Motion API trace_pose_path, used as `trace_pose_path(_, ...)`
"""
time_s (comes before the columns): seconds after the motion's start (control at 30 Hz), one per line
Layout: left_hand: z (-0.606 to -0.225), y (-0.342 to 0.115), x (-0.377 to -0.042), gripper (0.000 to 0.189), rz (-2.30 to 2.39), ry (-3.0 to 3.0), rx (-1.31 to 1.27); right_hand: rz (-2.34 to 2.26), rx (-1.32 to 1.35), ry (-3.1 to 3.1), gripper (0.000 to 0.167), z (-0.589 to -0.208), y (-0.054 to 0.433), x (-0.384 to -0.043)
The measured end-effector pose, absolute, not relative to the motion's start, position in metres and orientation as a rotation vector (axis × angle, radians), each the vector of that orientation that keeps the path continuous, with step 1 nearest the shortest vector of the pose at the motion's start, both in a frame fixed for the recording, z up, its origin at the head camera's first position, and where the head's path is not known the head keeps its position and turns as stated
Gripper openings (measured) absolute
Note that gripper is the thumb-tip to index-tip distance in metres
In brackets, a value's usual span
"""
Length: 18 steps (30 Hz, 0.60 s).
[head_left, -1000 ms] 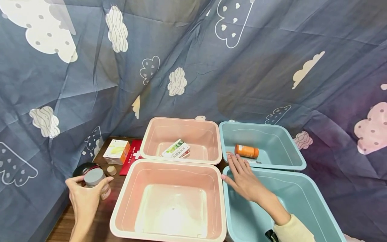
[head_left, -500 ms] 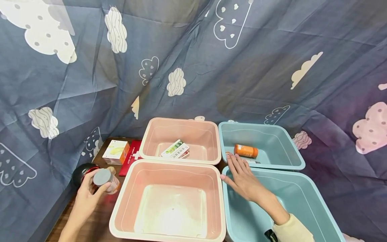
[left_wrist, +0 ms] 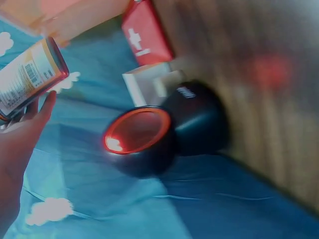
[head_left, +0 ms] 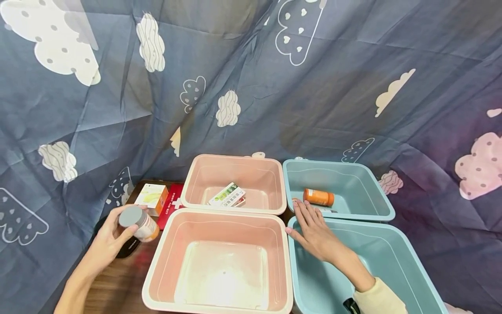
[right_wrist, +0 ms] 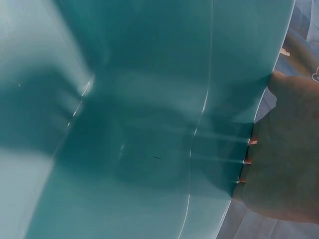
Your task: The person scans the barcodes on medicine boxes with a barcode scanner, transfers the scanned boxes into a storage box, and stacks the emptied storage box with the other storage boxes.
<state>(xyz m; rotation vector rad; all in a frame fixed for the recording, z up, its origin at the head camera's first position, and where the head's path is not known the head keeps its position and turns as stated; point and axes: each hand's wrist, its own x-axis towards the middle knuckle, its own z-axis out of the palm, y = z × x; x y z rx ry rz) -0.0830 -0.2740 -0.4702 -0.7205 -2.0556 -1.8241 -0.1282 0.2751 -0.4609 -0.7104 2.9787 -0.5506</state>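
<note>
My left hand (head_left: 107,237) grips a pill bottle (head_left: 144,227) with a grey lid, a pale label and an orange lower part. It is tilted, above the wooden table just left of the front pink bin (head_left: 157,261). In the left wrist view the bottle (left_wrist: 32,77) shows a barcode on its label. My right hand (head_left: 319,235) rests with straight fingers across the rim of the front blue bin (head_left: 412,248), fingertips at the back blue bin (head_left: 376,192). An orange bottle (head_left: 318,197) lies in that back bin.
Several small medicine boxes (head_left: 229,194) lie in the back pink bin (head_left: 270,174). Left of the bins are a red first aid kit (head_left: 170,205) and a white-and-orange box (head_left: 152,196). A black rounded object (left_wrist: 139,134) with a glossy red-ringed face stands by the cloth backdrop.
The pill bottle has moved up and to the right in my left hand, from beside the black object toward the front pink bin, and tilted more. My right hand has stayed in place.
</note>
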Motion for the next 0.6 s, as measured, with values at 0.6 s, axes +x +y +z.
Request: trace_pose_path(0.6, -0.33, -0.13, -0.189, 0.057, -1.779, -2.392, -0.897, -0.475, -0.649, 2.955, 0.083, -0.446, 0.268, -0.122)
